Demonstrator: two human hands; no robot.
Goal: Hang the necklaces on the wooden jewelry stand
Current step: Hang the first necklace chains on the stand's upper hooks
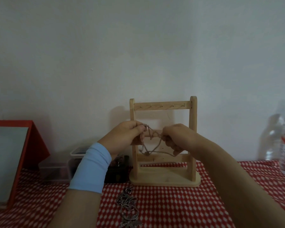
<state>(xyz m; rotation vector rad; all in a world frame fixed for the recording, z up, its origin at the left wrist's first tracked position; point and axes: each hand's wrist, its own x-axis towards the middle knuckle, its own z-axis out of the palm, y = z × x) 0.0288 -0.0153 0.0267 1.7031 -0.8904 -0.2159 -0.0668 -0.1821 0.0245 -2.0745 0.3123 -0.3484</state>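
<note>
A wooden jewelry stand (192,137) stands upright on the red patterned tablecloth, its top bar carrying several small hooks with nothing on them. In front of its middle bar, my left hand (125,135) pinches one end of a thin chain necklace (152,145). My right hand (174,137) grips the other end. The chain sags in tangled loops between the two hands, level with the lower bars. A heap of silver chain necklaces (127,209) lies on the cloth in front of the stand, near my left forearm.
A red box with a pale panel (11,155) stands at the left. Clear plastic containers (64,168) and a dark small box (118,170) sit behind my left wrist. Clear plastic bottles (280,142) stand at the right. A white wall rises directly behind the stand.
</note>
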